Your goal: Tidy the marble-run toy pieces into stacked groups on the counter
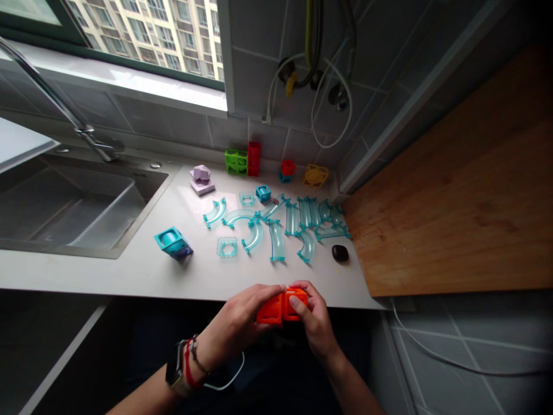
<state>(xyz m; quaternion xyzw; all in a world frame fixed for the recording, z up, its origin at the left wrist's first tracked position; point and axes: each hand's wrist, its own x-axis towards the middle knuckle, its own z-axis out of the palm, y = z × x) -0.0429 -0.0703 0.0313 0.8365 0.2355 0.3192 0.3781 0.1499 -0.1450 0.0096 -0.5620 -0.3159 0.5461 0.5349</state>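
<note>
Two orange plastic blocks (281,306) are pressed side by side just below the front edge of the white counter (142,271). My left hand (242,323) is closed on the left block, with a watch and red band on its wrist. My right hand (314,320) is closed on the right block, thumb on its front face. Beyond them on the counter lie several clear teal curved track pieces (276,225) and a teal cube block (173,242).
A steel sink (64,213) with a tap sits at the left. A purple block (201,178), green and red blocks (242,160), a red piece (287,169) and a yellow piece (315,176) line the tiled wall. A small black object (340,252) lies beside a wooden board (453,202).
</note>
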